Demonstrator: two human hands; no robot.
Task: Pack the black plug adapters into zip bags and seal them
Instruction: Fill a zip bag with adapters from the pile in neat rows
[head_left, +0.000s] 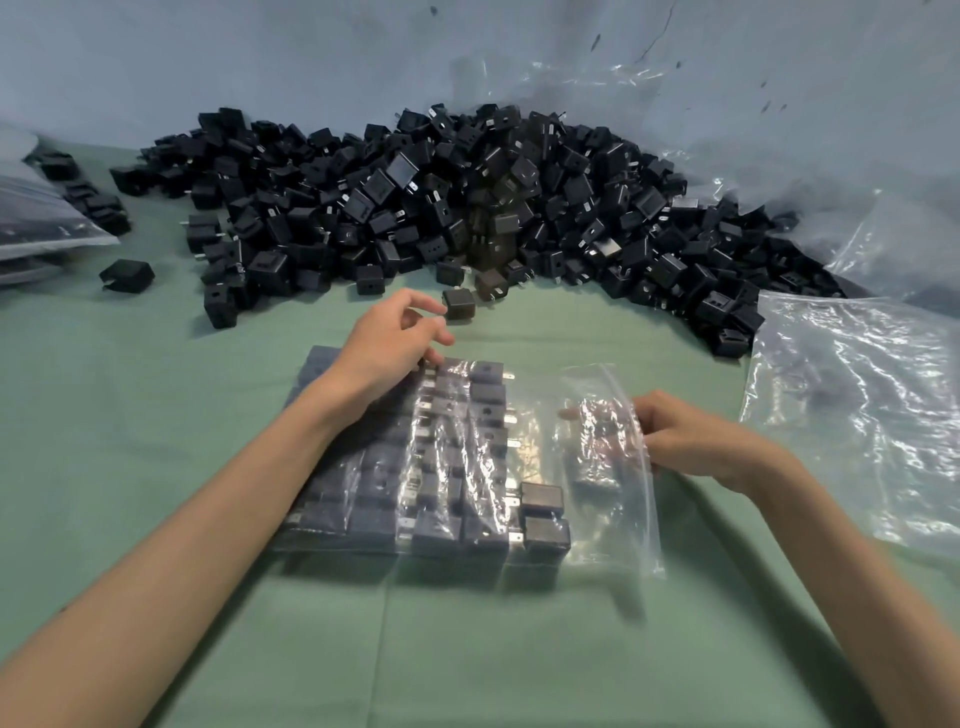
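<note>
Now | green cloth (467, 649) | grey wall (260, 52) | adapter pile (467, 197) | left hand (395, 332) relaxed | right hand (691, 441) pinches zip bag (597, 519)

Left hand (395, 335), right hand (685, 441), forearms: bare.

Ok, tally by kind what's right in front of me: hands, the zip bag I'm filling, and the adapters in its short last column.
Hands: 2 (left hand, right hand)
Zip bag: 1
Black plug adapters in the short column by the bag's mouth: 2
Total: 5
</note>
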